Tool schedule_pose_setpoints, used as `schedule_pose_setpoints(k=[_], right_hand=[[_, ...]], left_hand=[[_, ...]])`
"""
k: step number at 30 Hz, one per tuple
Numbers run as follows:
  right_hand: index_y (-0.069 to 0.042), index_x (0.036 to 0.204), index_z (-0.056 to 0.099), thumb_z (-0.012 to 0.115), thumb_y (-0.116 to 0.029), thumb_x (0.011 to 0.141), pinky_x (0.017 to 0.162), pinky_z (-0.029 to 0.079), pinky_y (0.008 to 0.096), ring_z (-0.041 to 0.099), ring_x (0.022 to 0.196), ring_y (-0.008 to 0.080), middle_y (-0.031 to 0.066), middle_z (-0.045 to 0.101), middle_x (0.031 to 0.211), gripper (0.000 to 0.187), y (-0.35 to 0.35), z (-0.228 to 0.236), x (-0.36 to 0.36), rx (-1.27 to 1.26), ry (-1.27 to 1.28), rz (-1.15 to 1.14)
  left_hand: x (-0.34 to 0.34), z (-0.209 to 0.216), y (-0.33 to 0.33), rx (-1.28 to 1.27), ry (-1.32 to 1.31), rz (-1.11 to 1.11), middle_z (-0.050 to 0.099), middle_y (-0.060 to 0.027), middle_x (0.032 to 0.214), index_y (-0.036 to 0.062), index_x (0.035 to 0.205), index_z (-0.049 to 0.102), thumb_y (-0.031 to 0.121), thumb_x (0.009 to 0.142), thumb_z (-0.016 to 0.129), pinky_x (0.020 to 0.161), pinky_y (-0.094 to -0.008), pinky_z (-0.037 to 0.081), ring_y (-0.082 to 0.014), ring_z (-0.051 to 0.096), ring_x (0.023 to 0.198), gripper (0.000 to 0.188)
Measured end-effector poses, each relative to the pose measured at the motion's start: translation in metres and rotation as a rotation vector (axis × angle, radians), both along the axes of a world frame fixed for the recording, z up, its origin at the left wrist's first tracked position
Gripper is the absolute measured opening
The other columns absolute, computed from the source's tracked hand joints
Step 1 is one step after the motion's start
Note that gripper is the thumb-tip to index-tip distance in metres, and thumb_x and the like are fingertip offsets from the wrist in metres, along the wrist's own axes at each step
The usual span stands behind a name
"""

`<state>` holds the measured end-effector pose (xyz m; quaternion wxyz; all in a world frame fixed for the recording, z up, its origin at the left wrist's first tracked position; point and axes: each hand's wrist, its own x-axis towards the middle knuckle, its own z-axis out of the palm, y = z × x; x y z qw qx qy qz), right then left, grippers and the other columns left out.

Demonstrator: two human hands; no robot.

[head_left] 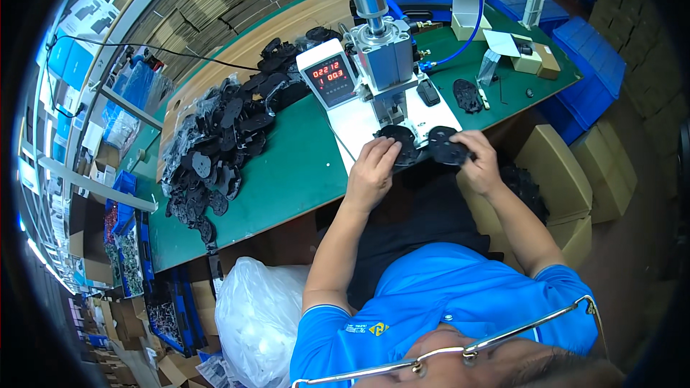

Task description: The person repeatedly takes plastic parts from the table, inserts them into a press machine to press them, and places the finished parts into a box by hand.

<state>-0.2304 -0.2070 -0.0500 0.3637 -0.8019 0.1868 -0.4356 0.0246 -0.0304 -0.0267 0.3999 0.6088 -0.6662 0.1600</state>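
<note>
My left hand (pixel 371 172) is closed on the rim of a black oval plastic part (pixel 402 145) at the front of a bench press (pixel 388 57). Just to its right, my right hand (pixel 480 164) pinches the outer edge of a second black oval part (pixel 445 147), which has small holes in it. Both parts are at the front edge of the press's white base (pixel 346 129), below and in front of the metal press head. A white control box (pixel 327 72) with a lit red display stands left of the press column. My fingertips partly cover both parts.
A large heap of black plastic parts (pixel 230 122) lies left on the green table (pixel 287 172). Another black part (pixel 468 95) rests right of the press, near small boxes (pixel 528 61). An open carton (pixel 557 172) stands below at right; a white plastic bag (pixel 259 302) sits at lower left.
</note>
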Motion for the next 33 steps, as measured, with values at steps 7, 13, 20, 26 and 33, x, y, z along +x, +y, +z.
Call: schedule_pose_setpoints(k=[7, 13, 20, 26, 33], right_hand=[[0.0, 0.129, 0.079, 0.079, -0.011, 0.1, 0.107, 0.059, 0.0419, 0.076, 0.119, 0.0373, 0.0185, 0.075, 0.124, 0.031, -0.008, -0.066, -0.14, 0.045, 0.329, -0.301], [-0.004, 0.134, 0.08, 0.078, -0.014, 0.097, 0.109, 0.059, 0.0462, 0.076, 0.123, 0.0432, 0.0219, 0.077, 0.128, 0.038, -0.014, -0.147, -0.235, 0.247, 0.756, -0.431], [-0.013, 0.164, 0.06, 0.07, -0.007, 0.095, 0.115, 0.058, 0.0578, 0.071, 0.131, 0.0529, 0.0314, 0.072, 0.136, 0.07, -0.014, -0.146, -0.185, 0.066, 1.003, -0.272], [-0.005, 0.151, 0.069, 0.076, -0.004, 0.094, 0.108, 0.058, 0.0525, 0.07, 0.121, 0.0447, 0.0212, 0.072, 0.128, 0.057, -0.001, -0.021, -0.018, -0.134, 0.303, -0.011], [-0.008, 0.141, 0.077, 0.078, -0.003, 0.083, 0.11, 0.057, 0.0519, 0.07, 0.125, 0.0445, 0.0219, 0.073, 0.132, 0.059, -0.009, 0.001, 0.071, -0.399, 0.241, 0.165]], left_hand=[[0.001, -0.021, -0.022, 0.021, -0.075, 0.014, 0.082, -0.0139, 0.134, 0.0047, 0.133, 0.08, -0.009, 0.088, 0.078, 0.11, -0.0492, 0.065, -0.0389, 0.077, 0.13, 0.048], [0.0, -0.018, -0.016, 0.077, -0.073, 0.038, 0.083, -0.0132, 0.136, 0.005, 0.132, 0.081, -0.006, 0.091, 0.077, 0.111, -0.0486, 0.063, -0.0368, 0.077, 0.135, 0.043], [-0.006, -0.013, -0.018, 0.127, -0.055, 0.058, 0.083, -0.0132, 0.137, 0.0052, 0.132, 0.081, -0.005, 0.093, 0.076, 0.112, -0.0488, 0.063, -0.0358, 0.076, 0.137, 0.041], [-0.005, -0.017, -0.017, 0.122, -0.039, 0.067, 0.083, -0.0136, 0.139, 0.0056, 0.133, 0.081, -0.005, 0.093, 0.075, 0.113, -0.049, 0.062, -0.0358, 0.076, 0.138, 0.042], [0.001, -0.026, -0.009, 0.119, 0.012, 0.06, 0.08, -0.0169, 0.144, 0.004, 0.139, 0.079, -0.007, 0.089, 0.074, 0.119, -0.0523, 0.058, -0.0399, 0.073, 0.14, 0.051]])
